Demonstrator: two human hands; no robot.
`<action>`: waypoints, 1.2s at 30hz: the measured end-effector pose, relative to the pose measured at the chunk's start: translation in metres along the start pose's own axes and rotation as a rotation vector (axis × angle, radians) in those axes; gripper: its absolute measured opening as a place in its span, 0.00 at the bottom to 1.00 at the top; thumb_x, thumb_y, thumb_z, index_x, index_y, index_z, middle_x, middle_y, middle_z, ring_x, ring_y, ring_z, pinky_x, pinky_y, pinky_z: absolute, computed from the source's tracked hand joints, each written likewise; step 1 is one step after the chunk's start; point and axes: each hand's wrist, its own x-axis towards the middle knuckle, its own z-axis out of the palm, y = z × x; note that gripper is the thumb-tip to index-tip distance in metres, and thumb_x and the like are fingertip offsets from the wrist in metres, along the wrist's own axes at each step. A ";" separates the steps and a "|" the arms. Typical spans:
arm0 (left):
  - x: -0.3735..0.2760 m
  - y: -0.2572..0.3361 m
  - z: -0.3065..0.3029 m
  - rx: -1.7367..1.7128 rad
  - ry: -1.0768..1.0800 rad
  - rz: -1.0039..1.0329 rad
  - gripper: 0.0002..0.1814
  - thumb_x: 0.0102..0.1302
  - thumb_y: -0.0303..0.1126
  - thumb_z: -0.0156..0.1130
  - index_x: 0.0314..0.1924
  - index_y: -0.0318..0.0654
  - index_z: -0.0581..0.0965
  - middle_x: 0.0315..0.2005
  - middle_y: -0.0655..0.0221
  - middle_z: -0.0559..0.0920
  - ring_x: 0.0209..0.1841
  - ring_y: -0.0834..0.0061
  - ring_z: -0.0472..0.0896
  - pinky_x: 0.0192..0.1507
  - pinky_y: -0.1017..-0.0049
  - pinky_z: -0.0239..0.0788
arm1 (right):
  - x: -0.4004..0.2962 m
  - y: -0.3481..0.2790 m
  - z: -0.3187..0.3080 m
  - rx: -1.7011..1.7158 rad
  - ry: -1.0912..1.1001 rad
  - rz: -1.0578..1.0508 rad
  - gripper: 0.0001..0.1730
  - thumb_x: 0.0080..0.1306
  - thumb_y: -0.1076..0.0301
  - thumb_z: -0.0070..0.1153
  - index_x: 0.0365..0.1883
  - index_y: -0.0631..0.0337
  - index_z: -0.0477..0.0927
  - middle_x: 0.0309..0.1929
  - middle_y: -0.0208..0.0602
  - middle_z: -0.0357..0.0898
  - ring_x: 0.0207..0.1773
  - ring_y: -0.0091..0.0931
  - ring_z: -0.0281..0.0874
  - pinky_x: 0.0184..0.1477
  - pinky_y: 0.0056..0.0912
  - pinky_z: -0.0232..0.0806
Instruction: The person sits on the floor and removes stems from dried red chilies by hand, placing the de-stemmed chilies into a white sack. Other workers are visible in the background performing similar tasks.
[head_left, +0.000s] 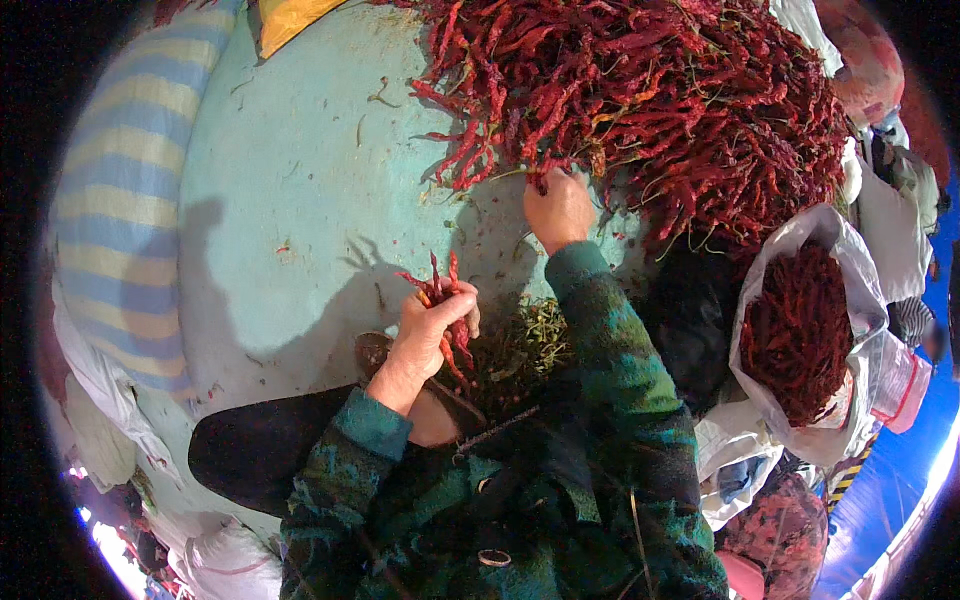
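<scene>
My left hand (431, 326) is closed around a small bunch of dried red chili peppers (448, 298), whose tips stick out above and below the fingers. Farther forward, my right hand (559, 206) reaches to the near edge of a large heap of dried red chili peppers (660, 112). Its fingertips touch a chili there; whether they grip it is hard to see. Under and between my forearms lies a pile of green and yellowish stems (546, 330), partly in shadow.
A pale green sheet (300, 172) with scattered stem bits covers the ground. Along the left runs a stuffed striped sack (127, 195). At right stands an open white sack (739, 330) of red chilies. A yellow bag (292, 22) lies at the top, and more bags lie lower right.
</scene>
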 end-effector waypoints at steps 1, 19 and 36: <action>0.000 0.000 -0.002 -0.020 0.022 0.009 0.07 0.57 0.28 0.61 0.35 0.35 0.75 0.20 0.68 0.76 0.22 0.76 0.75 0.24 0.76 0.67 | -0.010 0.000 -0.003 0.075 -0.027 -0.008 0.13 0.52 0.61 0.57 0.27 0.62 0.78 0.31 0.49 0.72 0.30 0.45 0.73 0.30 0.45 0.68; 0.001 -0.008 -0.006 0.063 0.148 0.091 0.07 0.55 0.27 0.64 0.35 0.37 0.78 0.29 0.75 0.79 0.30 0.83 0.75 0.33 0.80 0.67 | -0.136 -0.020 -0.069 1.740 -0.779 0.634 0.09 0.65 0.65 0.51 0.28 0.59 0.75 0.19 0.21 0.65 0.18 0.15 0.56 0.22 0.19 0.52; 0.000 -0.001 -0.006 -0.051 0.057 0.052 0.07 0.53 0.23 0.62 0.34 0.33 0.77 0.28 0.66 0.80 0.30 0.75 0.78 0.36 0.75 0.71 | -0.146 -0.033 -0.066 0.844 -0.400 -0.032 0.10 0.57 0.69 0.58 0.35 0.66 0.77 0.26 0.39 0.75 0.27 0.28 0.73 0.30 0.32 0.67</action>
